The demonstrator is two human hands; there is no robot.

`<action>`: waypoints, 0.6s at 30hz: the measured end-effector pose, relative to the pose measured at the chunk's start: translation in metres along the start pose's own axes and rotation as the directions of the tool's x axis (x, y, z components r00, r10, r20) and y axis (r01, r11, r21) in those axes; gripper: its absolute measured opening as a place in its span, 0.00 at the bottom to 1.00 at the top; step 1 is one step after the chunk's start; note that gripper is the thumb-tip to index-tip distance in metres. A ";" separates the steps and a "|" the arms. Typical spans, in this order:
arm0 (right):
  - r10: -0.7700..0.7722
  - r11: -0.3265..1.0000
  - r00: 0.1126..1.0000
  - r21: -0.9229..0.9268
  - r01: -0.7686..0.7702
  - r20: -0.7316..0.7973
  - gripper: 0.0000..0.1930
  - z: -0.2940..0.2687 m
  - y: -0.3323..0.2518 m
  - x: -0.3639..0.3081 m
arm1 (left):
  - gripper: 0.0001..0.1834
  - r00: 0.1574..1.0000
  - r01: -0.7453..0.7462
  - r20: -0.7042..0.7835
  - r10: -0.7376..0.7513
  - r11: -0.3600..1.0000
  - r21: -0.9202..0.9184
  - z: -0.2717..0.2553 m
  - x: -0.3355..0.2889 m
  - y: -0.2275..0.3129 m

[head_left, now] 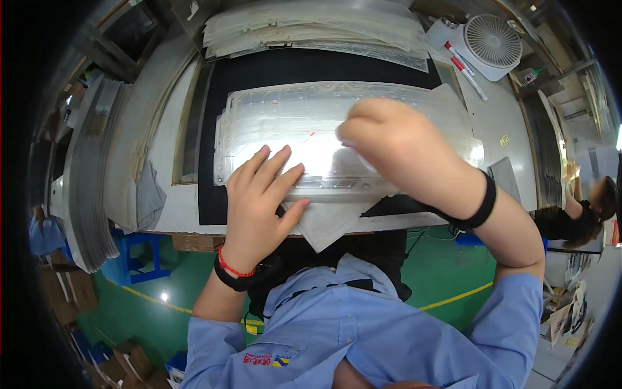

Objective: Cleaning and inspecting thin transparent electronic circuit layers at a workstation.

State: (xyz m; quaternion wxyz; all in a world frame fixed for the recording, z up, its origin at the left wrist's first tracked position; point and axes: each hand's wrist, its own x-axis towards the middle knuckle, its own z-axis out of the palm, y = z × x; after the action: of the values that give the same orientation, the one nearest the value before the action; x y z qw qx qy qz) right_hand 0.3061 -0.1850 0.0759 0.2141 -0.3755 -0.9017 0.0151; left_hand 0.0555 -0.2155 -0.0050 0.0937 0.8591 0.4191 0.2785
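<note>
A pile of clear plastic sheets (285,107) with rows of small holes along the edges lies on a black mat (214,209). My left hand (253,198) rests on the pile's near left part, fingers spread flat. Over the right half, my right hand (405,146) is curled closed, its fingertips pointing toward the middle of the top sheet. Whatever the right fingers may hold is hidden. Small red marks (311,137) show on the top sheet, and glare whitens its centre. A pale translucent corner (322,228) sticks out beneath the pile over the table's front edge.
More stacked sheets (311,29) lie at the back, with tall stacks (139,117) on the left. At the back right stand a white fan (494,40), red-and-white markers (460,63) and a small bottle (531,76). A blue stool (139,259) is below left; another person (576,217) is far right.
</note>
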 end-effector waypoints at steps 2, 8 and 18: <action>-0.110 0.988 0.990 -0.098 0.119 0.090 0.09 0.017 -0.006 0.016 | 0.24 1.000 -0.009 -0.002 0.009 1.000 0.009 0.001 -0.001 -0.002; -0.110 0.981 0.943 -0.117 0.153 0.315 0.14 0.038 -0.007 0.027 | 0.23 0.999 0.028 0.032 -0.027 0.999 -0.039 0.000 0.001 -0.007; -0.105 0.984 0.946 -0.103 0.143 0.306 0.12 0.038 0.003 0.030 | 0.25 0.993 0.078 0.095 -0.070 0.993 -0.086 -0.002 0.004 -0.011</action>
State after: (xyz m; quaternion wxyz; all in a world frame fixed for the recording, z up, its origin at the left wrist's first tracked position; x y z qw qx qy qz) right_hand 0.2741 -0.1572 0.0524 0.0518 -0.3240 -0.9446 0.0022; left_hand 0.0488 -0.2057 -0.0061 0.1613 0.8498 0.4330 0.2536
